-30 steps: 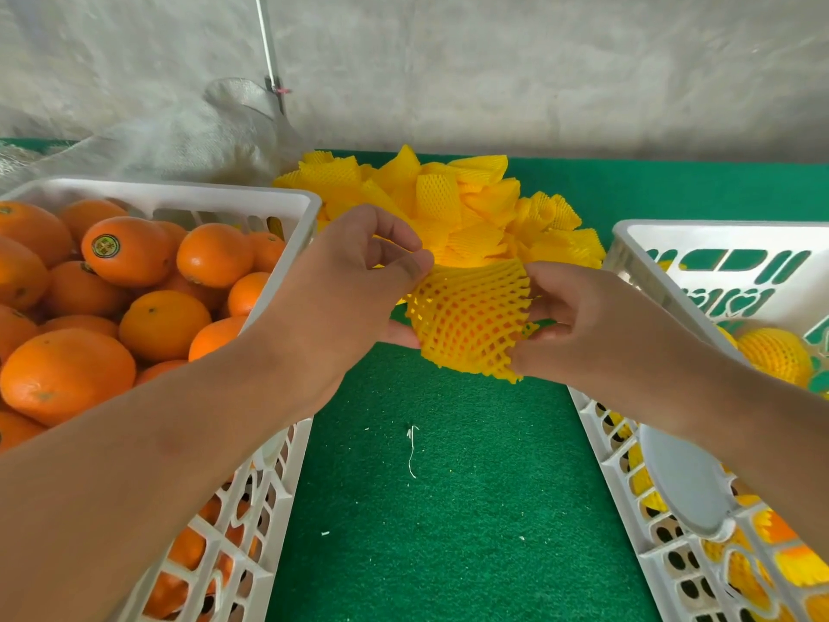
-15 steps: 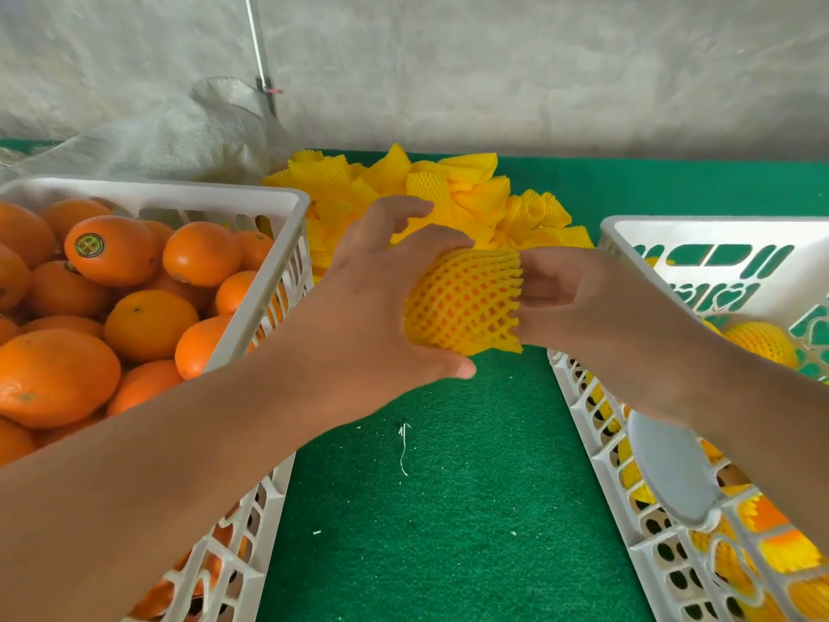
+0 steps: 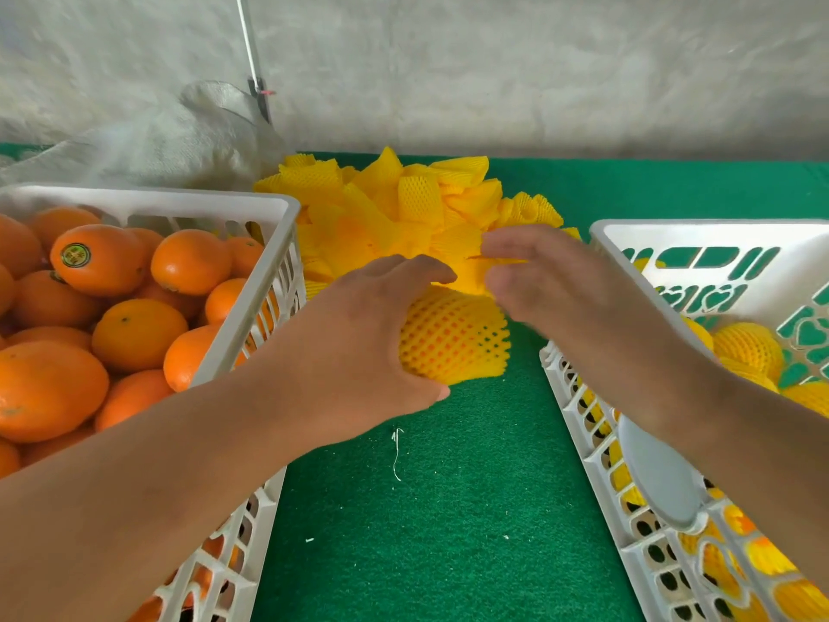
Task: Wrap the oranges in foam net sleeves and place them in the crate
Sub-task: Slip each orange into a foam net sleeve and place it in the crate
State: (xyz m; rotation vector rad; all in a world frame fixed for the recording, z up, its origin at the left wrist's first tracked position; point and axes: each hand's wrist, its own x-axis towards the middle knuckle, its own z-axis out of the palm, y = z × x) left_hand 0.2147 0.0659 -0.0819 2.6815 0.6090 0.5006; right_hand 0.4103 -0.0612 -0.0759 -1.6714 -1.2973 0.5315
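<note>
The wrapped orange [image 3: 453,341] sits in my left hand [image 3: 359,347], above the green felt mat [image 3: 448,509] between the two crates. The yellow foam net sleeve [image 3: 471,352] covers its visible side, with orange skin showing through the mesh and the sleeve's open edge flaring toward the right. My left fingers curl over the top of the fruit and my thumb clamps underneath, so this hand grips the load alone.

My right hand [image 3: 551,285] is blurred. Its fingers are extended and loosely spread, just beside the sleeved fruit and in front of the pile of spare sleeves [image 3: 403,208]. I cannot tell whether the fingertips touch a sleeve in that pile; they show no closed pinch.

Step in hand, as I judge it: sleeving of this fruit is complete and placement is pending. The receiving crate [image 3: 717,235] stands to my right and already holds several sleeved oranges [image 3: 744,347]. The supply crate [image 3: 157,204] to my left is heaped with bare oranges [image 3: 134,334].

Requirement for the next move: carry the fruit rightward over the near rim of the receiving crate and lower it among the others. The grip must stay on the sleeve so that the mesh does not slide off. The right hand appears positioned to draw a fresh sleeve from the pile.
</note>
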